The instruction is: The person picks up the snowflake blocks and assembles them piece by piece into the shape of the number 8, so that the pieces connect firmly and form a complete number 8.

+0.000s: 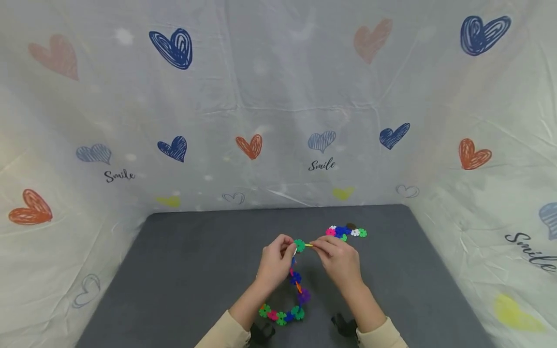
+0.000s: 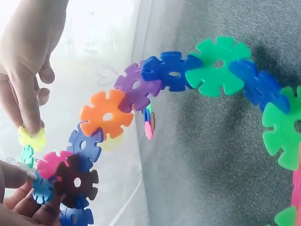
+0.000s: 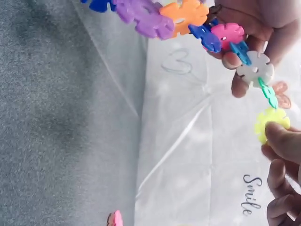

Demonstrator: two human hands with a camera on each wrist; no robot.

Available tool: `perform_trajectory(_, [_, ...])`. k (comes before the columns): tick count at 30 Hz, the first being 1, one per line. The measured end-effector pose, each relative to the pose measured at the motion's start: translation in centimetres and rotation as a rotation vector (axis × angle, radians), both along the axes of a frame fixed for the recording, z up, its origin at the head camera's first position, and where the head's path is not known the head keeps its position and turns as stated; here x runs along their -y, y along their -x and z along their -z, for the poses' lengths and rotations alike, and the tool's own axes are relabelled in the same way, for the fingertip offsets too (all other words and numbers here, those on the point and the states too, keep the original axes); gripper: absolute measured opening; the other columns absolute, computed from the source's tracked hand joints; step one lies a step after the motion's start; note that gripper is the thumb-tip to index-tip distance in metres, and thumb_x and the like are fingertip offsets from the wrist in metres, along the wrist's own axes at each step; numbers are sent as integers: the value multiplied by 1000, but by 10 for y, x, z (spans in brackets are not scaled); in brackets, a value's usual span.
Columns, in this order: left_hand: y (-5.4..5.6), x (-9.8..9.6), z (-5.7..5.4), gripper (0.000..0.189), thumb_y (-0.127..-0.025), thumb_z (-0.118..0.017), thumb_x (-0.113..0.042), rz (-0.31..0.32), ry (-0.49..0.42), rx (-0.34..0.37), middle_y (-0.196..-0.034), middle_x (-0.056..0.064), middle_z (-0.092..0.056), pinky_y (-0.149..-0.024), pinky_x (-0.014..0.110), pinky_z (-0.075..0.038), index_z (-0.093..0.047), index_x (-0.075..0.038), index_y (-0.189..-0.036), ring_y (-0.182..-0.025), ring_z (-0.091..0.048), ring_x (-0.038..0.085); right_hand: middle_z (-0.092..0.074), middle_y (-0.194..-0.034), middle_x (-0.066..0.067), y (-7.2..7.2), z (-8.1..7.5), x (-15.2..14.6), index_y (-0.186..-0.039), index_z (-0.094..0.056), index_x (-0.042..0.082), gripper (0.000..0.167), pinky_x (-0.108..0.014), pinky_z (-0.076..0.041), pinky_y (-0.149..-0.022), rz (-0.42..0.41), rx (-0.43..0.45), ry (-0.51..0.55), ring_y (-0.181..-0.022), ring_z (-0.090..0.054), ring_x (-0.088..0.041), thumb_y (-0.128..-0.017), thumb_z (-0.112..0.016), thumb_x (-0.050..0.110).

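Note:
A chain of flower-shaped plastic interlocking discs runs between my hands and curves down to the table. My left hand grips the chain near its upper end, around a white disc. Beyond it a green disc sticks out, joined to the white one. My right hand pinches a yellow disc between thumb and finger, its edge right at the green disc. Lower down hang a pink disc, an orange disc and a purple disc. The chain's far end curls on the table.
A small pile of loose discs in several colours lies toward the back of the dark grey table, beyond my right hand. A pale curtain printed with hearts surrounds the back and sides. Black straps show by the wrists.

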State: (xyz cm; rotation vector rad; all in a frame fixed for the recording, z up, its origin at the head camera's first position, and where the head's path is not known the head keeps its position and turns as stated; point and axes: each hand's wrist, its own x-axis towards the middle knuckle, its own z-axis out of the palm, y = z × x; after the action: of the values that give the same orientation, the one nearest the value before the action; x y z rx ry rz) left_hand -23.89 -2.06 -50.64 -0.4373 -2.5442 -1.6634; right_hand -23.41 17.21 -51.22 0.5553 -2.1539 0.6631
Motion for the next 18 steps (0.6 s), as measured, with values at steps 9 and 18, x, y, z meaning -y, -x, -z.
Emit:
perform_trajectory(9, [-6,-7,-8,7,-103,-58,-13,-14,62,-104,-67,1,-64,-47,22,-45,-62,-10,-98,-51,-58,10,-72,-80,-2,-3,-4,1,-86,-82,8,34,-30,-58,-60,-77,-149,-48,-67,-67,-16,-101,-61,30])
perform_trajectory(18, [-3,-4,-10,11,-105,-54,-16,9,-40,38,-82,4,-71,-55,26,-53,-62,-9,-104,-66,-70,20,-71,-85,-3,-1,-5,1,-96,-80,8,17,-30,-58,-61,-103,-164,-133,-67,-66,-16,-99,-67,19])
